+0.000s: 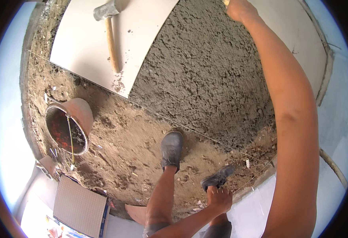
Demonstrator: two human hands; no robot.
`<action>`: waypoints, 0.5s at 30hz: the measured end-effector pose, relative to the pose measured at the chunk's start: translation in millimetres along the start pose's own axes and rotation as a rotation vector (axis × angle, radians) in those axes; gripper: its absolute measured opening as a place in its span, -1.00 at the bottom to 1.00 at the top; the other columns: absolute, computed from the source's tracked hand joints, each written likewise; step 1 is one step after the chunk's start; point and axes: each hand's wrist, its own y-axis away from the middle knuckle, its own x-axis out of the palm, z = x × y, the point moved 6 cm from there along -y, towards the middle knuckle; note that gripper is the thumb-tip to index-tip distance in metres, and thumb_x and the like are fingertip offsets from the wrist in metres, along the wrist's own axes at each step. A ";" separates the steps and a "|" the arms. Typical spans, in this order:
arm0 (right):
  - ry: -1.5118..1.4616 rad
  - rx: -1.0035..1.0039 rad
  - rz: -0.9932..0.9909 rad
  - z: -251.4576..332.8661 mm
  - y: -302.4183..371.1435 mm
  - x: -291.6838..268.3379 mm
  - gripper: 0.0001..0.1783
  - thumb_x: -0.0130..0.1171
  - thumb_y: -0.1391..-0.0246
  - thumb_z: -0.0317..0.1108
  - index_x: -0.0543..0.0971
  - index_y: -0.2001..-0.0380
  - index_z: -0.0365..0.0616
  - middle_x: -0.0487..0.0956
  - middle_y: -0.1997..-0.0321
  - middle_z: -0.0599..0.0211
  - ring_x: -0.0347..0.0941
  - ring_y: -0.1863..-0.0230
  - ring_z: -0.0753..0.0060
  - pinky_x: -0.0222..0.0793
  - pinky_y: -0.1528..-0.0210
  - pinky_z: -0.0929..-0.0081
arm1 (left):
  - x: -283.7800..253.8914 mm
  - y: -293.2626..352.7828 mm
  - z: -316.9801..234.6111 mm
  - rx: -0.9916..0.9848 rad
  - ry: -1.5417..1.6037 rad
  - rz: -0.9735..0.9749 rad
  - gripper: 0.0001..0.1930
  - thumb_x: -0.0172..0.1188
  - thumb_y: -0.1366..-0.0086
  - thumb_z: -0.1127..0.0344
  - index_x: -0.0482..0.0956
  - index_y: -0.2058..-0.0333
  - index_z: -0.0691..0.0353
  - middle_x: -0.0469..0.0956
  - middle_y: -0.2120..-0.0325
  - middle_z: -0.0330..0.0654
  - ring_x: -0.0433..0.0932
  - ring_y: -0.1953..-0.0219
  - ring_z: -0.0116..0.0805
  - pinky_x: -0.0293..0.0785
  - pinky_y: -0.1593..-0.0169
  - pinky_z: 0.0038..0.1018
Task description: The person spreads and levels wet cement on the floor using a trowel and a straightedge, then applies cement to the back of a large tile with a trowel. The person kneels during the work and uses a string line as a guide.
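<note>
Our right hand [243, 12] is up at the top edge, its fingers closed around a yellowish object [225, 2]. That object lies above the far end of the mortar bed [205, 67], but the frame cuts off most of it, so we cannot tell what it is. Our left hand [220, 199] rests on our right leg [220, 219], back upward and fingers bent down over it; we cannot tell how far apart the fingers are.

The mortar is grey, rough and damp-looking, and it lies between a pale tile [77, 47] on the left and pale flooring [296, 39] on the right. On the left tile we have a mallet [111, 43] with a grey head and a wooden handle, crumbs of mortar scattered near the handle's end. A thin string [154, 111] runs along the mortar's near side.

Our left shoe [171, 147] and right shoe [218, 177] are on bare earth [118, 135]. To the left, a stained bucket [81, 111] leans with its mouth toward us, and a tan panel [80, 206] is below it near the wall.
</note>
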 end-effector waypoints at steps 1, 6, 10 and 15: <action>0.014 0.032 0.019 -9.0 2.9 1.1 -0.71 0.15 -0.08 -0.31 0.62 0.20 -0.28 0.61 0.07 -0.07 0.55 0.03 0.01 0.50 0.02 0.14 | 3.1 0.2 -0.8 0.001 -0.006 -0.063 -0.61 -0.03 -0.29 0.24 0.49 -0.01 0.31 0.47 0.04 0.05 0.45 -0.04 0.05 0.21 -0.08 0.13; 0.214 -0.053 -0.085 -140.6 7.3 61.6 -0.57 0.01 -0.28 -0.19 0.42 -0.17 -0.05 0.62 0.11 0.09 0.58 0.12 0.01 0.51 0.07 0.06 | 12.2 -3.7 -7.3 -0.009 -0.007 -0.082 -0.61 -0.05 -0.30 0.26 0.49 -0.01 0.33 0.48 0.03 0.06 0.45 -0.04 0.09 0.23 -0.03 0.20; 0.231 0.038 -0.025 -215.9 57.2 73.2 -0.62 0.01 -0.28 -0.18 0.47 -0.09 -0.07 0.59 0.04 0.11 0.55 0.04 0.01 0.51 0.03 0.08 | 6.4 -6.4 -8.1 -0.023 -0.095 0.125 -0.43 0.01 -0.31 0.10 0.32 -0.23 0.28 0.38 -0.12 0.13 0.41 -0.13 0.14 0.29 -0.12 0.12; 0.261 0.168 0.014 -323.5 108.2 100.5 -0.62 0.01 -0.28 -0.19 0.46 -0.11 -0.05 0.58 0.03 0.08 0.54 0.02 -0.02 0.49 0.01 0.08 | 23.9 -8.6 -8.0 -0.009 -0.195 0.132 -0.41 0.03 -0.33 0.02 0.32 -0.22 0.26 0.40 -0.08 0.13 0.43 -0.12 0.09 0.31 -0.12 0.09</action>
